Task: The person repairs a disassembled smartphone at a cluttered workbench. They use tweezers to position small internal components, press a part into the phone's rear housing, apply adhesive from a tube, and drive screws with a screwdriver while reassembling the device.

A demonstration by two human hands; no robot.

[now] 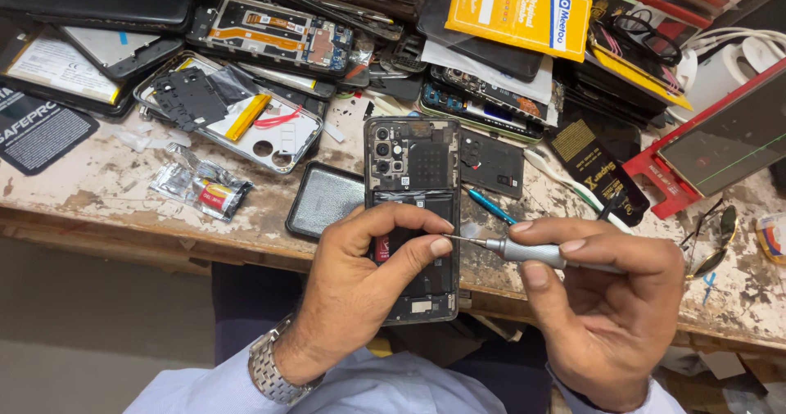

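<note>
Head view: left hand point(360, 275) grips the opened phone point(412, 209); right hand point(602, 299) fingers pinch a screwdriver point(524, 251); scuffed, paint-worn tabletop point(98, 193) crowded with phone parts.

Bright, even light; soft shadows; sharp centre; edges perhaps slightly warped.

An opened black phone point(412, 217), back cover off, stands lengthwise at the bench edge, cameras toward twelve o'clock; a silver screwdriver point(524, 251) tip touches its three o'clock side.
</note>
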